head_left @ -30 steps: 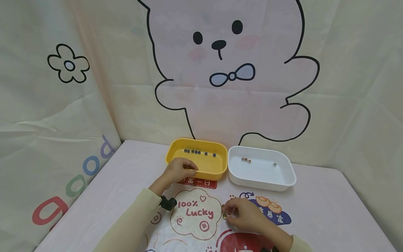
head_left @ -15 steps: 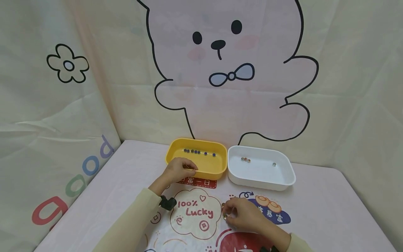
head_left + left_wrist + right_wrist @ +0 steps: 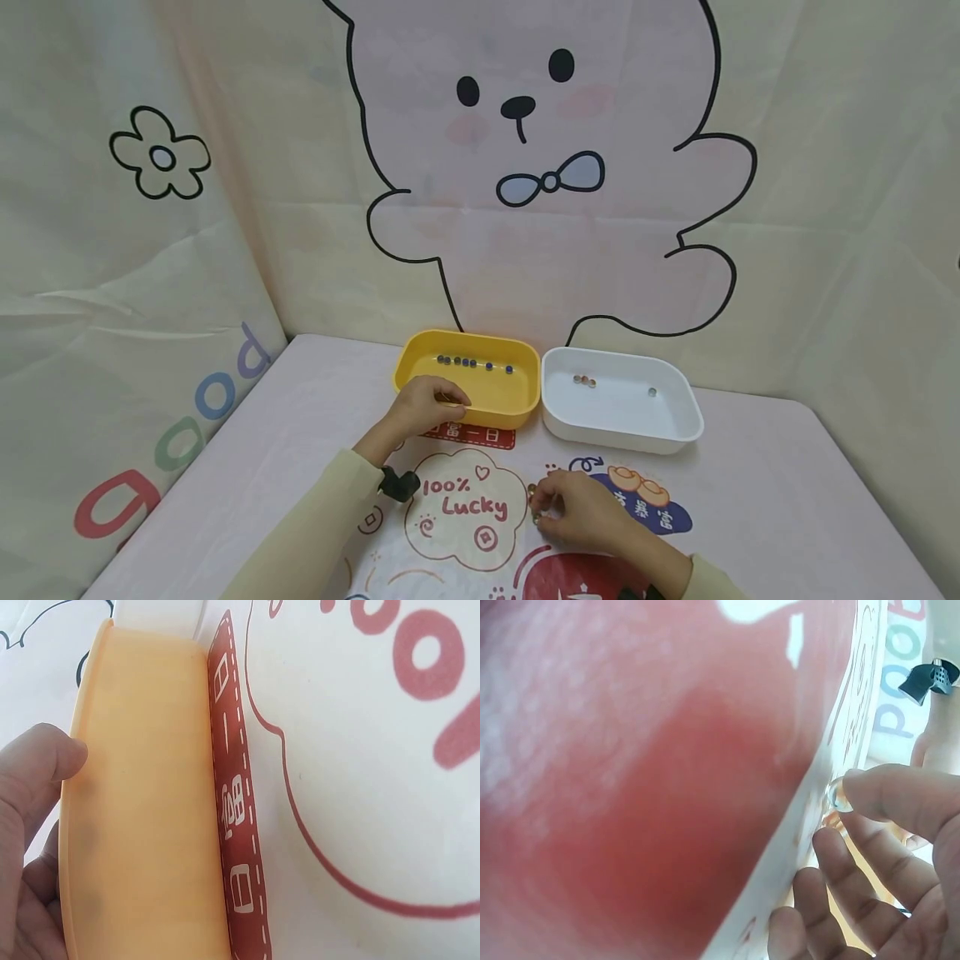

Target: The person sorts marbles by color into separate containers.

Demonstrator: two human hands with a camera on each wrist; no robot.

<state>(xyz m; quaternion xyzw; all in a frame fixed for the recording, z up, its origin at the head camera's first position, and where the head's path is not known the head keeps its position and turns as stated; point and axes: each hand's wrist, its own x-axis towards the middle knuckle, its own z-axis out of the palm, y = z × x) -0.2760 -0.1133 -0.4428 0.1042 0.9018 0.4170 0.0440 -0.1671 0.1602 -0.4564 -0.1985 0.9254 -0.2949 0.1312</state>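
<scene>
In the head view my left hand point(image 3: 426, 406) is at the near rim of the yellow tray point(image 3: 491, 417). The left wrist view shows the thumb point(image 3: 64, 754) over the rim and the other fingers behind the wall, gripping it. Dark blue marbles point(image 3: 468, 362) lie in a loose row inside. Low on the table, my right hand point(image 3: 581, 510) has its fingers curled. A clear marble point(image 3: 838, 795) sits at the thumb tip, pinched against the index finger, whose contact is partly hidden. Another marble point(image 3: 532, 489) shows by the fingertips.
To the right of the yellow tray, almost touching it, stands a white tray point(image 3: 622, 429) with several orange and clear marbles point(image 3: 585, 380). A printed cloth point(image 3: 465, 508) covers the table. Behind the trays rises a backdrop point(image 3: 795, 317) with a cartoon bear.
The right hand's fingers and the marble at its thumb have shifted very slightly. My left hand stays on the yellow tray, and the marbles in both trays keep their places.
</scene>
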